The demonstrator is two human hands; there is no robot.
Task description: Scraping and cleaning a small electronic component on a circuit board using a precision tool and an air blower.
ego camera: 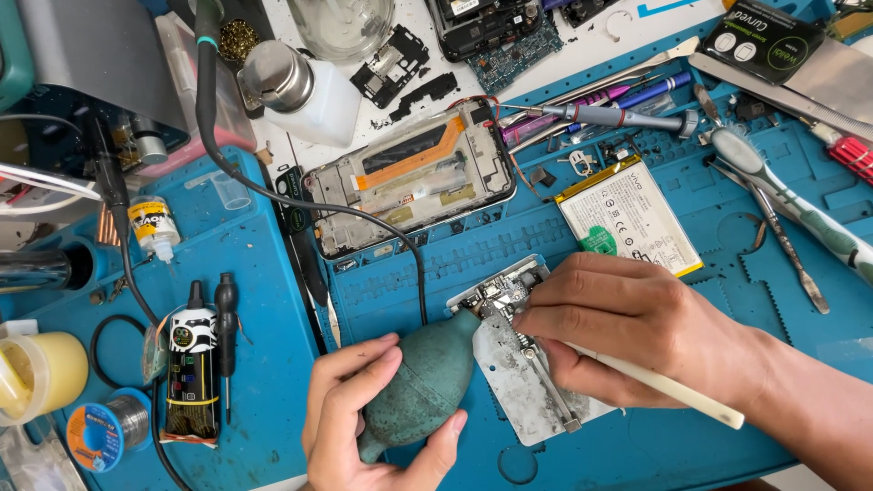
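Below, left hand [364, 414] fingers wrapped around green rubber blower bulb [418, 386], right hand [627, 327] fingers closed on cream-handled brush [673, 391], touching circuit board [509, 305].

A phone repair bench in an electronics workshop.

A blue repair mat [264, 273] covers the bench, its moulded compartments showing at right. At centre top lies an opened phone frame [414, 177]; a battery [627, 218] lies to its right, and loose circuit boards [486, 36] and black covers [391, 59] at the top edge. Screwdrivers [600, 114], tweezers [773, 227] and a brush [791, 200] crowd the upper right. At left are a solder spool [109, 432], a glue bottle [150, 227] and a pump bottle [305, 91]. At bottom centre the hands work with a green air blower [418, 391] at a small board on a metal plate [518, 364].
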